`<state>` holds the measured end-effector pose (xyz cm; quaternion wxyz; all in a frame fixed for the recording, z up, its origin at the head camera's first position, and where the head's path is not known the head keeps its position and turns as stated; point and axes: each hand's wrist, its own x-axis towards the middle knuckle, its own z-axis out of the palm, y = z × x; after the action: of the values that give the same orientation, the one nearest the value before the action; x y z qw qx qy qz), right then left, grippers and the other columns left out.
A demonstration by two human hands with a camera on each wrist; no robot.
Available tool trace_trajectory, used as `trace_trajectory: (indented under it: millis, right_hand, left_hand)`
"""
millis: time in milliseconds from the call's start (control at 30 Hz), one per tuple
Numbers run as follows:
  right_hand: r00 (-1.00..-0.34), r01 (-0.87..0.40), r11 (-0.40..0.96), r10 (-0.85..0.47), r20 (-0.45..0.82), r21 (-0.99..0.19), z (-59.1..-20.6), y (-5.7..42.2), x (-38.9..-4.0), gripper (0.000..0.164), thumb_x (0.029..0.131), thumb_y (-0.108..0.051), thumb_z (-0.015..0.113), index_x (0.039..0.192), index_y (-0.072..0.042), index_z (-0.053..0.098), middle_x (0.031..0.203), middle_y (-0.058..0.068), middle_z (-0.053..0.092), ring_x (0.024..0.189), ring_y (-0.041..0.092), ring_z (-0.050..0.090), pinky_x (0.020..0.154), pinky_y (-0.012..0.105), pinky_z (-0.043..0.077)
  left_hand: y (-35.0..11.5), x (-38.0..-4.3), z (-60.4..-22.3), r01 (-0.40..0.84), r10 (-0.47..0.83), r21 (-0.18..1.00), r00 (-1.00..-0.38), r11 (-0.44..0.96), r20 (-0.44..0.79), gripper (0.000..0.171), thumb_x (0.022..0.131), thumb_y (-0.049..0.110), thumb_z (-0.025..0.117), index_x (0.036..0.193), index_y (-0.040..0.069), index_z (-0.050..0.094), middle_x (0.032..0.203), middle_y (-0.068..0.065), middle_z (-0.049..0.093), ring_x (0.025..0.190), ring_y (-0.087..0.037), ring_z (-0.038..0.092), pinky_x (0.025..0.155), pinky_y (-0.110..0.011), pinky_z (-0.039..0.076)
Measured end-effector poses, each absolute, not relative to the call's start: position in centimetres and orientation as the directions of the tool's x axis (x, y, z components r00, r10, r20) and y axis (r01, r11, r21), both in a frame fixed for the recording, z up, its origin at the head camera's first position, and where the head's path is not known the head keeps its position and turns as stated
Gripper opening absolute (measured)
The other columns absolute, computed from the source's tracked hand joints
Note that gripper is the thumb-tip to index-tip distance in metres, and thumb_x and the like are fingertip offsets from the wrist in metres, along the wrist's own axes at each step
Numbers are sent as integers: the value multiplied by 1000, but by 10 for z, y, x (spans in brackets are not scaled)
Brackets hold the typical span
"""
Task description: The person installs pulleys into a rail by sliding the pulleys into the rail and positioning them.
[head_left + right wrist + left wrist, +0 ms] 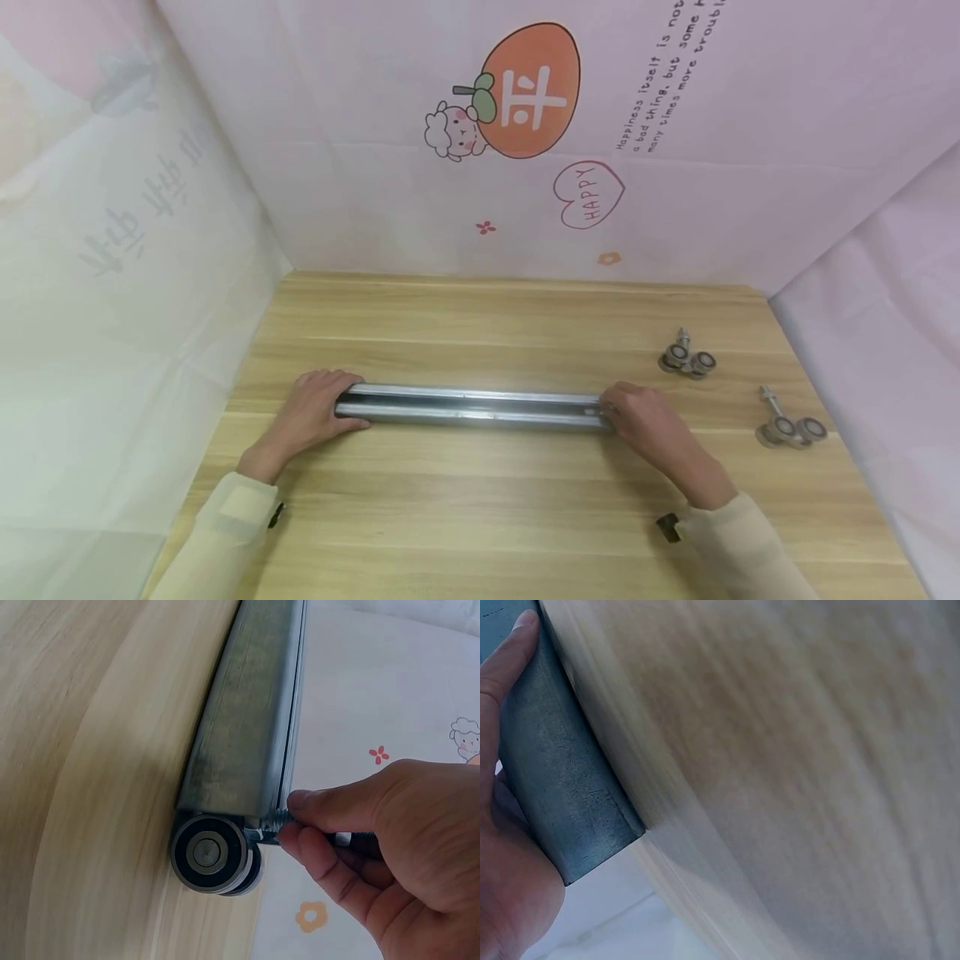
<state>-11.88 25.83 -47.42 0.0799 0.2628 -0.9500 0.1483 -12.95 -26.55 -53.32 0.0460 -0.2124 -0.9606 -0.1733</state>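
A cloth-screened workspace, its wider setting unclear: pale sheets (375, 208) rise at nine, twelve and three o'clock around a wood-grain tabletop (465, 508).

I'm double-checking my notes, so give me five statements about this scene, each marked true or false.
1. The right hand pinches the threaded stem of a roller trolley. True.
2. The left hand is off the metal rail. False: it grips one end.
3. Two loose trolleys lie on the table's right side. True.
4. The heart on the cloth reads LUCKY. False: it reads HAPPY.
5. The held trolley is at the rail's left end. False: right end.
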Motion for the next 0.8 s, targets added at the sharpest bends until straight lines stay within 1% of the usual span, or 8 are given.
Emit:
trace_trajectory:
  millis: [233, 367, 533, 800]
  right_hand:
    - [-846, -528, 811, -480, 231, -251, -476, 253, -119, 12, 76, -1, 76, 86, -7, 73, 81, 3, 70, 69, 14, 64, 62, 30, 56]
    - [-844, -532, 808, -479, 242, -255, -477, 249, -118, 11, 76, -2, 76, 86, -7, 73, 81, 4, 71, 69, 15, 64, 63, 31, 57]
    - [-838, -541, 799, -485, 250, -264, -477, 244, -117, 12, 76, -2, 77, 86, -8, 73, 81, 2, 70, 69, 13, 63, 62, 29, 57]
    - [-829, -554, 793, -500, 249, -251, -479, 238, -116, 13, 76, 0, 76, 86, -7, 72, 79, 2, 68, 69, 13, 62, 63, 28, 56]
  left_hand:
    - [-265, -130, -534, 427, 393, 317, -904, 847, 166, 68, 68, 60, 77, 119, 17, 64, 114, -2, 70, 99, -22, 58, 95, -50, 40]
    - [-265, -130, -532, 424, 390, 321, -906, 847, 168, 67, 68, 59, 78, 119, 17, 64, 114, -2, 70, 99, -22, 58, 96, -50, 40]
    - [-265, -129, -530, 429, 391, 316, -903, 847, 176, 67, 67, 57, 79, 118, 16, 64, 115, -4, 70, 100, -24, 58, 97, -51, 39]
    - [-265, -130, -531, 433, 395, 314, -901, 845, 179, 67, 67, 59, 78, 118, 17, 65, 113, -2, 70, 98, -22, 58, 94, -49, 41]
